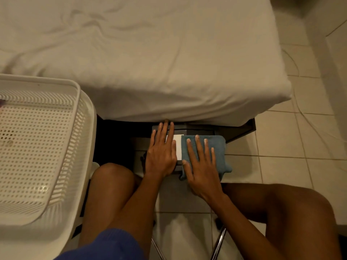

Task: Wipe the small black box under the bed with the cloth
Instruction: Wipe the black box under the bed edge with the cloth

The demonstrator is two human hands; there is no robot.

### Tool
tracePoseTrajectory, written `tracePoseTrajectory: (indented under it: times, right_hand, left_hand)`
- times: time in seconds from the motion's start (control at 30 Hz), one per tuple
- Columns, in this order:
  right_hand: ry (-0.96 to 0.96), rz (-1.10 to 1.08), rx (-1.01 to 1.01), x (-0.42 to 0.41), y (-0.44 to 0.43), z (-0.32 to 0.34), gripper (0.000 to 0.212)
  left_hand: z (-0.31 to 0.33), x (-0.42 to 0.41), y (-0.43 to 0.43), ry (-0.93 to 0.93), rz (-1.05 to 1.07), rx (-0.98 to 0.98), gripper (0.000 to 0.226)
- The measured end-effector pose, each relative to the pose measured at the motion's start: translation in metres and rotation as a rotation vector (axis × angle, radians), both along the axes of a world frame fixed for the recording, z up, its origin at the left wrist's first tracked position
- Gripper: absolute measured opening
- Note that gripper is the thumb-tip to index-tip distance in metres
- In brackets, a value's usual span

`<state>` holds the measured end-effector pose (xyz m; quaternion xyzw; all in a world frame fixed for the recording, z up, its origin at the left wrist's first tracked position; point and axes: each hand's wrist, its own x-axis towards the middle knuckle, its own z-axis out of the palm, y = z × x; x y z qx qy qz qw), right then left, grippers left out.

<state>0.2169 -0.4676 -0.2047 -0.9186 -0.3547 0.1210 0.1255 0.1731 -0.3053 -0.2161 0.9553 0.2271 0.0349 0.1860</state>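
Observation:
The small black box (199, 131) sits on the floor at the bed's lower edge, partly under the mattress, with a white label (178, 147) on its top. A blue cloth (217, 147) lies over the box's right half. My right hand (201, 166) presses flat on the cloth, fingers spread. My left hand (162, 152) rests flat on the box's left side, fingers apart and reaching toward the bed, holding it steady. Much of the box is hidden beneath both hands and the cloth.
A bed with a white sheet (150, 62) fills the upper view. A white perforated plastic basket (37, 147) stands at the left. My bare knees flank the box. Beige floor tiles (291, 147) stretch to the right, and metal chair legs (217, 244) show below.

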Motion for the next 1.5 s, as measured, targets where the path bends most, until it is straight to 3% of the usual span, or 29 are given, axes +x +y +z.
tracePoseTrajectory:
  times: [0.2,0.4,0.67,1.5]
  right_hand:
    - [-0.04,-0.21,-0.019,0.002,0.017,-0.002,0.064]
    - [-0.018,-0.099,-0.001,-0.001,0.008,-0.004,0.067]
    - [-0.015,-0.203,0.001,0.007,0.01,-0.003,0.063]
    - [-0.026,-0.192,-0.007,0.015,0.005,-0.004,0.064]
  left_hand:
    - [-0.001,0.0,-0.002,0.001,-0.013,0.01,0.058]
    - [-0.002,0.001,-0.001,-0.008,-0.026,-0.011,0.06]
    - [0.0,0.0,-0.002,-0.001,-0.104,-0.039,0.061]
    - [0.001,0.003,-0.003,0.05,-0.11,-0.003,0.06]
